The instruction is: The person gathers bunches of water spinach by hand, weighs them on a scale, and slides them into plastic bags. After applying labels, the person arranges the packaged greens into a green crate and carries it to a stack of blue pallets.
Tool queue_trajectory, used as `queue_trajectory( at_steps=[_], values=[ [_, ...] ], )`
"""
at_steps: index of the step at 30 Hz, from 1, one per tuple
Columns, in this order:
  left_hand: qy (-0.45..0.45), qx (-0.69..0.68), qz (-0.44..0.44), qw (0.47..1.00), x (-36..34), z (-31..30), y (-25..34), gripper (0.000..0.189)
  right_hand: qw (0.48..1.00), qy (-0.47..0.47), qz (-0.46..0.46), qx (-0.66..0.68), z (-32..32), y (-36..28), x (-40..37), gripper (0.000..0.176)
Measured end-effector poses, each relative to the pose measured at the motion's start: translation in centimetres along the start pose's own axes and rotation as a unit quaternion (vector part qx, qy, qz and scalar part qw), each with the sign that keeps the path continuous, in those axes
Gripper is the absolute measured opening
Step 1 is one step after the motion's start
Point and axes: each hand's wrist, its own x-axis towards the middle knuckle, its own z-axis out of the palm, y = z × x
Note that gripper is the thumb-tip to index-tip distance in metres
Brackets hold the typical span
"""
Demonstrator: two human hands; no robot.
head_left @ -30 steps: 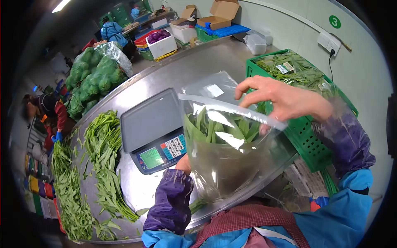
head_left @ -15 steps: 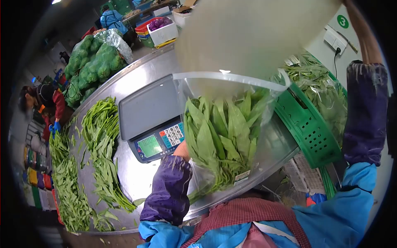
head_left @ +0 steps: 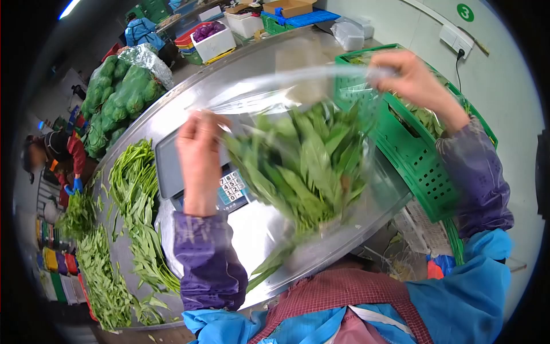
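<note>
A clear plastic bag of leafy green stems hangs tilted over the front of the steel table. My left hand pinches the left end of the bag's top edge. At the right end, my right hand grips the same edge with its fingers closed. The top edge is stretched between both hands and smeared by motion. Behind the bag and my left hand is a grey digital scale, partly covered, its keypad showing. A few loose stems lie below the bag.
Piles of loose greens lie on the left of the steel table. A green crate with bagged greens stands at right. Netted round vegetables sit beyond the table. A co-worker in blue gloves handles greens at far left.
A large pale blur before the camera is gone. My right hand has come down to the bag's edge, and my left hand has risen from beside the bag to its top. The bag tilts.
</note>
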Motion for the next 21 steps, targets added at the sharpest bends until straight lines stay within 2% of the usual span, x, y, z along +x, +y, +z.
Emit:
queue_trajectory(
  at_steps=[1, 3, 4, 5, 7, 8, 9, 10, 11, 12, 13, 14, 15, 16, 17, 20, 21],
  values=[
    [0.041, -0.044, 0.057, 0.997, 0.5, 1.5, 2.6, 0.029, 1.0, 0.001, 0.008, 0.002, 0.1, -0.3, 0.1, 0.012],
    [0.078, 0.018, 0.023, 0.997, 3.1, 3.0, 3.2, 0.024, 0.992, 0.129, 0.002, -0.008, 0.0, -0.1, 0.7, 0.009],
    [0.009, 0.1, 0.042, 0.994, 4.2, 3.0, 3.4, 0.024, 0.959, 0.129, -0.074, -0.243, 0.0, 1.0, 1.3, 0.007],
    [0.004, 0.097, 0.05, 0.994, 4.2, 3.1, 3.7, 0.024, 0.956, 0.136, -0.074, -0.249, -0.7, 1.4, 0.7, 0.007],
    [0.008, 0.072, 0.085, 0.994, 2.1, 3.9, 5.9, 0.025, 0.921, 0.288, -0.129, -0.23, -1.3, -0.8, -1.1, 0.008],
    [-0.002, 0.084, 0.106, 0.991, 1.1, 3.2, 6.2, 0.026, 0.906, 0.315, -0.162, -0.231, -0.7, -1.5, -2.6, 0.01],
    [0.001, 0.081, 0.077, 0.994, -0.9, 3.3, 6.2, 0.029, 0.91, 0.286, -0.165, -0.252, 0.6, -1.3, -5.1, 0.009],
    [0.007, 0.171, 0.085, 0.982, -3.3, 2.6, 5.0, 0.029, 0.909, 0.258, -0.174, -0.276, 2.0, -0.6, -7.7, 0.009],
    [-0.029, 0.213, 0.07, 0.974, -6.3, 1.7, 3.1, 0.028, 0.923, 0.188, -0.172, -0.288, 3.9, 0.1, -10.4, 0.007],
    [-0.075, 0.245, 0.002, 0.967, -10.0, 0.4, 0.4, 0.027, 0.93, 0.051, -0.118, -0.346, 6.0, 0.8, -13.7, 0.009],
    [-0.178, 0.142, -0.141, 0.963, -13.4, -0.2, -1.9, 0.027, 0.947, -0.054, -0.057, -0.311, 8.9, 1.9, -17.1, 0.016],
    [-0.226, 0.138, -0.22, 0.939, -17.1, -1.0, -5.6, 0.028, 0.962, -0.125, -0.032, -0.241, 11.4, 2.7, -19.9, 0.02],
    [-0.282, 0.23, -0.181, 0.914, -19.6, -1.1, -7.2, 0.029, 0.966, -0.194, -0.003, -0.168, 13.2, 3.3, -21.7, 0.025],
    [-0.263, 0.277, -0.209, 0.9, -22.2, -1.8, -8.8, 0.036, 0.967, -0.198, 0.001, -0.162, 14.4, 3.8, -22.0, 0.025],
    [-0.149, 0.142, -0.357, 0.911, -24.1, -1.7, -9.8, 0.048, 0.976, -0.178, 0.051, -0.115, 15.6, 4.0, -22.0, 0.032],
    [-0.103, 0.137, -0.416, 0.893, -25.2, -0.1, -10.6, 0.053, 0.981, -0.097, 0.169, 0.015, 17.5, 3.1, -17.9, 0.049],
    [-0.112, 0.146, -0.434, 0.882, -25.3, 0.5, -11.0, 0.044, 0.987, -0.066, 0.137, -0.043, 18.6, 3.3, -16.2, 0.052]
  ],
)
